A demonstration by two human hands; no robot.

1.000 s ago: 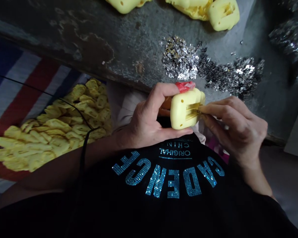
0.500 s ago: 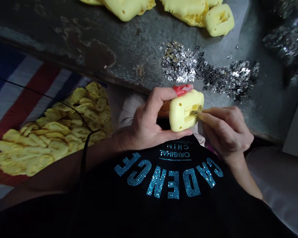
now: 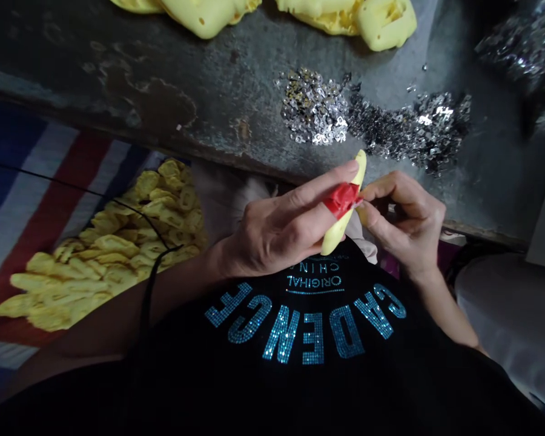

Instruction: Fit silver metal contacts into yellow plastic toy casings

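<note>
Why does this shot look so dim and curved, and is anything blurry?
Head view: the black shirt sinks almost into shadow, its sparkly lettering bowed by wide-angle distortion; the metal scraps flare with glare; the left hand, yellow moulded piece and right hand look fairly sharp.

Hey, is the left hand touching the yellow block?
Touching. The head view shows the left hand with its fingers lying across the yellow block, which stands edge-on in its grip.
</note>
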